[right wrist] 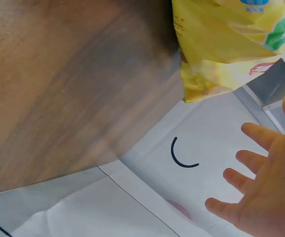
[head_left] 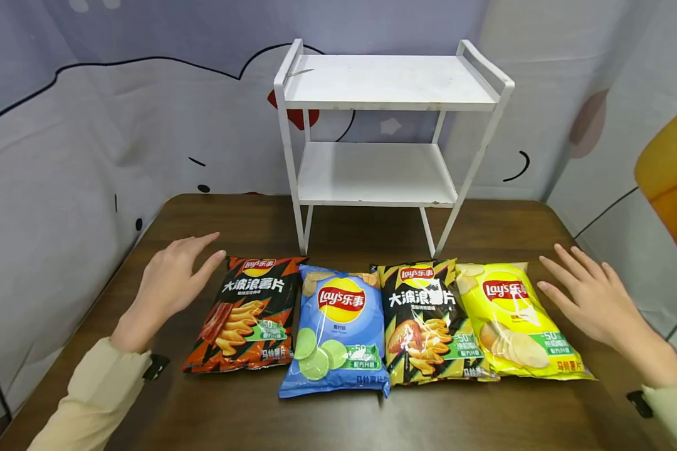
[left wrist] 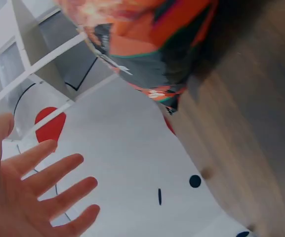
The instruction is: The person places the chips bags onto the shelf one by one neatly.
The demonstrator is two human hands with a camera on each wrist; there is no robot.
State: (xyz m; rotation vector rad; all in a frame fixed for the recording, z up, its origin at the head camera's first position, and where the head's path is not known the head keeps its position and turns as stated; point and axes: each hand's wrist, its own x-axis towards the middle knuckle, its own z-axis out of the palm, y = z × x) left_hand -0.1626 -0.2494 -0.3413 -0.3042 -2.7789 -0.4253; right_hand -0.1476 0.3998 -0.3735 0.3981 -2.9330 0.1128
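Observation:
Side by side on the brown table lie a red-and-black chip bag [head_left: 248,316], a blue chip bag [head_left: 338,332], a black-and-gold chip bag [head_left: 425,322] and a yellow chip bag [head_left: 519,322]. My left hand [head_left: 172,275] is beside the upper left corner of the red-and-black bag, fingers extended and holding nothing. In the left wrist view its fingers are spread apart from that bag [left wrist: 152,44]. To the right of the yellow bag is my right hand [head_left: 592,297], also spread and holding nothing. The right wrist view has the yellow bag [right wrist: 231,44] above its fingers.
Behind the bags stands a white two-tier rack, with a top shelf [head_left: 389,78], a lower shelf [head_left: 375,172] and side rails. Its front legs come down close to the bags' top edges. A patterned cloth [head_left: 118,138] hangs behind and around the brown table [head_left: 231,413].

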